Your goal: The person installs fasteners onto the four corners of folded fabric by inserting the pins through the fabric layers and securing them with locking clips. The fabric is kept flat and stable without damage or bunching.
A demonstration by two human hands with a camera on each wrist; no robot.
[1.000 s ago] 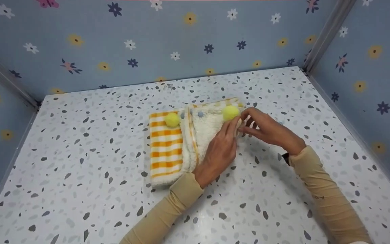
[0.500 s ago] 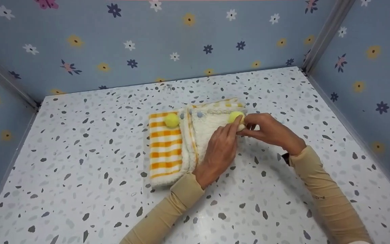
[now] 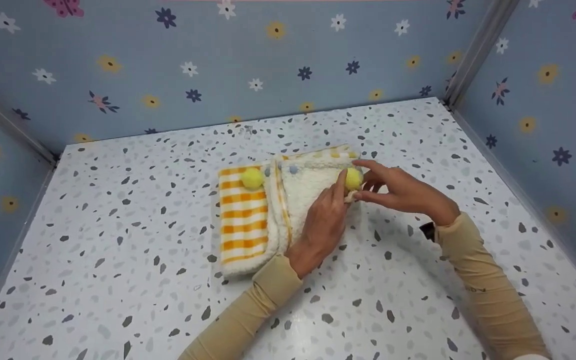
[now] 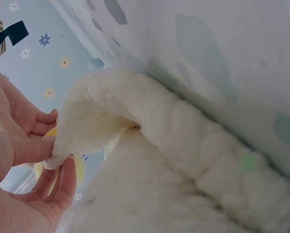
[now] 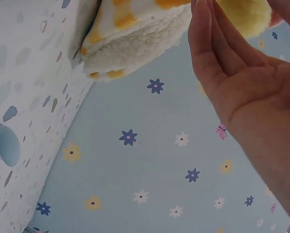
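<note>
A folded fleece cloth (image 3: pixel 244 216), yellow-and-white checked on one face and fluffy white on the other, lies mid-table. My left hand (image 3: pixel 322 220) pinches its raised right edge beside a yellow pom-pom (image 3: pixel 353 179). From the right, my right hand (image 3: pixel 405 192) holds the same edge, its thumb below the pom-pom and forefinger above. In the left wrist view the white fleece (image 4: pixel 150 160) curls up towards the fingers. Fingertips of the right hand run out of the right wrist view, so their exact grip is hidden.
Another yellow pom-pom (image 3: pixel 252 178) and small blue buttons (image 3: pixel 293 169) sit along the cloth's upper part. The speckled white table (image 3: pixel 118 240) is bounded by flowered blue panels (image 3: pixel 228 60) at the back and both sides.
The right-hand pom-pom has shifted right and slightly down with the edge being held. My right forefinger has lifted and spread from the thumb; my left hand stays nearly in place.
</note>
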